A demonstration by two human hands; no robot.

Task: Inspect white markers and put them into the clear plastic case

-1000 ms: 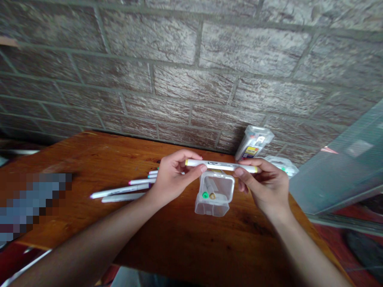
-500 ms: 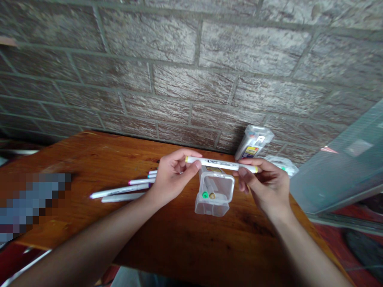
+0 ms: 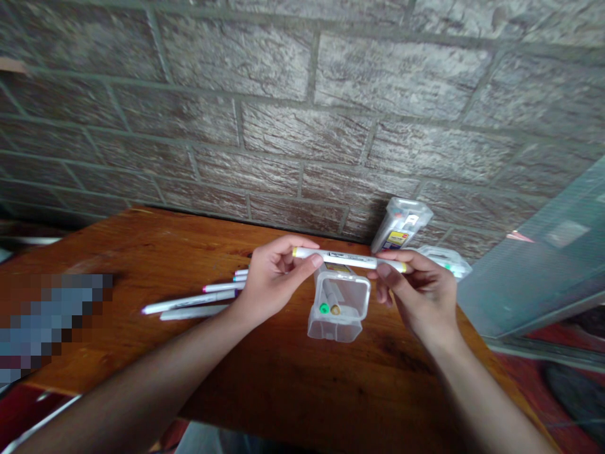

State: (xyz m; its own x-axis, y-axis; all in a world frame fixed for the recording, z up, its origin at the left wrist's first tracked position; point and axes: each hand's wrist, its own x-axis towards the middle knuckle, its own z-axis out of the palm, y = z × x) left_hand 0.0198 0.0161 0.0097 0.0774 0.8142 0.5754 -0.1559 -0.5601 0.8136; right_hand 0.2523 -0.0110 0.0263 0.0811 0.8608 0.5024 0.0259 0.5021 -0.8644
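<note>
A white marker [image 3: 350,259] with yellow ends is held level between both hands above the table. My left hand [image 3: 276,277] pinches its left end between thumb and fingers. At the other end, my right hand [image 3: 418,284] grips it the same way. Below the marker a clear plastic case [image 3: 334,331] lies with its open end towards me. Inside the case are a green-ended marker [image 3: 324,308] and a tan-ended marker [image 3: 335,309]. Several white markers [image 3: 189,302] lie on the table left of my left hand, partly hidden by it.
The wooden table [image 3: 137,252] meets a stone-block wall [image 3: 274,132]. A filled marker case [image 3: 401,224] leans at the wall, with another clear case [image 3: 444,260] beside it. A translucent panel [image 3: 539,252] stands at the right. A pixelated patch covers the left side.
The marker has rolled slightly in my fingers, so its printed lettering sits a little differently. My left thumb has slid slightly right along it. The other things have stayed put.
</note>
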